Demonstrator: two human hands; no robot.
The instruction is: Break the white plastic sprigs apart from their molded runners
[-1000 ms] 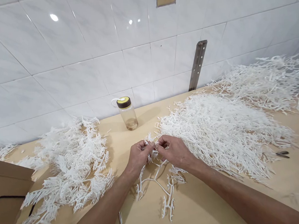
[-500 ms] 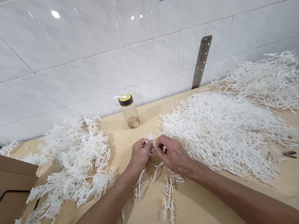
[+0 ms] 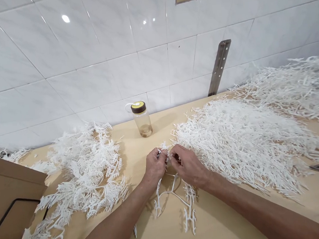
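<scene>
A white branching plastic stem [image 3: 174, 198] lies on the table in front of me, its forked arms spreading toward my body. My left hand [image 3: 156, 163] is closed around the far end of this stem, where white feathery sprigs [image 3: 164, 149] stick out past the fingers. Right beside it, my right hand [image 3: 186, 165] pinches with thumb and forefinger at the same spot. A small white sprig seems to be between those fingertips, partly hidden. Some finer white sprigs [image 3: 190, 191] lie under my right wrist.
A large heap of loose white sprigs [image 3: 250, 141] covers the right side, with more bare stems [image 3: 296, 89] behind. Bushier white pieces [image 3: 88, 174] pile up at left by a cardboard box [image 3: 12, 192]. A lidded clear bottle [image 3: 143, 122] stands near the tiled wall. Dark snips [image 3: 318, 168] lie far right.
The view has shifted slightly, so everything sits a little farther right. The branching stem has turned a bit under my hands, which stay close together at its far end.
</scene>
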